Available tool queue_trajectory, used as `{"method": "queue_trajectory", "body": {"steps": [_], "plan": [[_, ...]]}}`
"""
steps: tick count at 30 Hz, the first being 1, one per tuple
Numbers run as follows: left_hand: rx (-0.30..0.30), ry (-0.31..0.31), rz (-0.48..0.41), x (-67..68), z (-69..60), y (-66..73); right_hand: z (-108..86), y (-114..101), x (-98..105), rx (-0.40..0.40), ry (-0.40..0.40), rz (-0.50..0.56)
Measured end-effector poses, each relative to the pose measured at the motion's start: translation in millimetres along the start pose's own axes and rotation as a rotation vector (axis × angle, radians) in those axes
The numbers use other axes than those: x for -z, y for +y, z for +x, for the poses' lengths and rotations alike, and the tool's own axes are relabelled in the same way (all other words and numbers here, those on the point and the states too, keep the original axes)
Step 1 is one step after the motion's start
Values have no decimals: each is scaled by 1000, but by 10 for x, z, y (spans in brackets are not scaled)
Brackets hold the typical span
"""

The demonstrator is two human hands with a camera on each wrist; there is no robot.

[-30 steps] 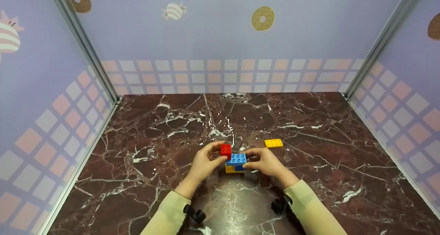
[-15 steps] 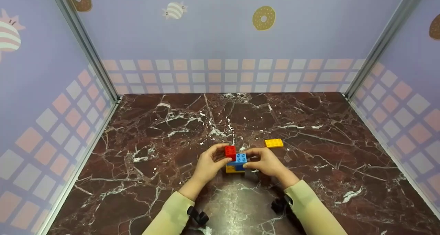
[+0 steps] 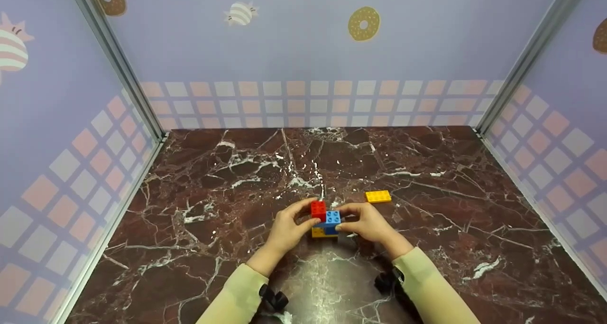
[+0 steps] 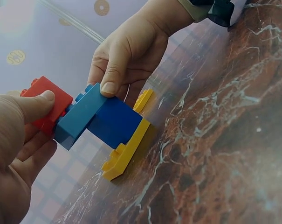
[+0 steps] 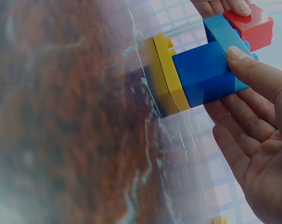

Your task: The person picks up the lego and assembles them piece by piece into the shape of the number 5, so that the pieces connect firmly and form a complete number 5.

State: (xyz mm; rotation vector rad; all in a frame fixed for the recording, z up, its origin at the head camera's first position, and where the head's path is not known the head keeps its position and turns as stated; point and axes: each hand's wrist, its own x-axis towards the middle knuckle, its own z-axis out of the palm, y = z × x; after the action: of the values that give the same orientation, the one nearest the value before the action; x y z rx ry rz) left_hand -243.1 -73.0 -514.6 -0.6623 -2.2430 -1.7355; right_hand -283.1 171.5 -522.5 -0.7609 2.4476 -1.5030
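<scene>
1. Under both grips spreads the marbled table [image 3: 213,248], and the stack's lowest piece appears to rest on it.
2. To the stack's left, the left hand [image 3: 287,226] pinches the red brick [image 3: 318,211], thumb on the near side and fingers behind. Opposite, the right hand [image 3: 367,222] pinches the light blue brick [image 3: 333,217] at its right end, thumb likewise on the near side.
3. Between the two grips stands the stack [image 5: 201,74]: a yellow base [image 4: 133,148] lowest, a dark blue brick [image 4: 113,122] on its right part, then the light blue brick.
4. From the right hand's pinch, the light blue brick's long axis runs toward the left hand; its left end overhangs the dark blue brick.
5. Beyond the right hand, slightly to its right, lies the loose yellow brick [image 3: 378,197], apart from both grips; the right hand is nearer.
6. Within the left pinch, the red brick sits directly over that overhanging end. Studs show along the seam in the wrist views, so it seems not fully seated. Straight down from the left pinch is, I judge, the direction that counts.
</scene>
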Motion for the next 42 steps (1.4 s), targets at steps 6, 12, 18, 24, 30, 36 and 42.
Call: {"method": "queue_trajectory", "body": {"steps": [6, 12, 18, 24, 30, 36, 42], "plan": [[-48, 14, 76, 2, -1, 0, 4, 3, 1, 5, -2, 26], [-69, 26, 149, -1, -10, 11, 0, 15, 4, 9, 1, 13], [-89, 21, 161, 7, -15, 12, -5, -3, 0, 14, 4, -1], [-97, 23, 199, 17, -11, 10, 2, 7, -13, 13, 14, -4], [-128, 36, 256, 5, -31, -1, 7, 8, -5, 10, 15, 0], [-159, 55, 276, -22, -49, -35, 0, -5, -11, 2, 15, 20], [-174, 45, 287, -13, -42, -35, -3, -5, -15, 7, 9, 24]]}}
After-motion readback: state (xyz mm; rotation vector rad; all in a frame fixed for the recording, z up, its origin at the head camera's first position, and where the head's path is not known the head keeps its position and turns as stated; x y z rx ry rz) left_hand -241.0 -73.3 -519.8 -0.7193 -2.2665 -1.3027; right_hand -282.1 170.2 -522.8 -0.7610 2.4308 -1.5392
